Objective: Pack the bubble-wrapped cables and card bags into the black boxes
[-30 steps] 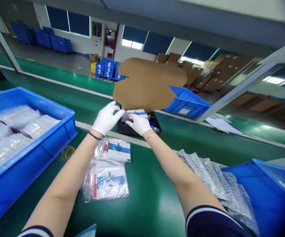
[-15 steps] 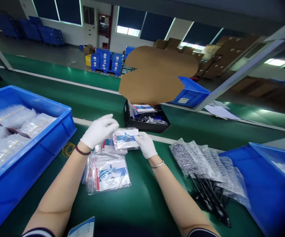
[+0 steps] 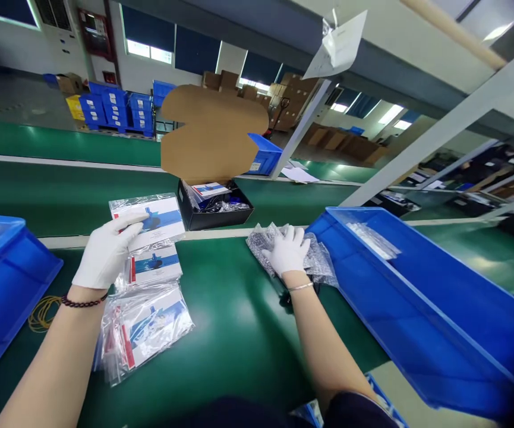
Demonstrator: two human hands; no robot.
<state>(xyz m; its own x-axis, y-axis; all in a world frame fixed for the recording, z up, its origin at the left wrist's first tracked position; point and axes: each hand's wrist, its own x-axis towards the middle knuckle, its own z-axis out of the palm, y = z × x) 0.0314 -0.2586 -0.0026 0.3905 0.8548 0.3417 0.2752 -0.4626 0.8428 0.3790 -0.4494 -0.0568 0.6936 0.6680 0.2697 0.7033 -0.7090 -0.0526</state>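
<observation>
My left hand (image 3: 112, 246), in a white glove, grips a plastic-bagged booklet (image 3: 161, 220) by its left side, with the thumb and fingers pressed on it. Below it lie another bagged booklet (image 3: 156, 263) and a pile of bagged booklets (image 3: 154, 327) on the green table. My right hand (image 3: 287, 252), also gloved, rests with fingers spread on bubble-wrapped items (image 3: 321, 261) with black parts beneath. Between the hands, farther back, stands an open black box (image 3: 216, 220) with its brown cardboard lid raised; a booklet and wrapped items are inside.
A blue bin (image 3: 11, 273) stands at the left, beside yellow rubber bands (image 3: 43, 314). At the right a long blue bin (image 3: 417, 297) holds clear bags. Slanting metal posts (image 3: 444, 125) rise behind, and a paper (image 3: 337, 50) hangs from the overhead beam.
The view has turned right. My right hand has left the booklets and moved right onto the bubble-wrapped items. My left hand now grips a bagged booklet beside the box.
</observation>
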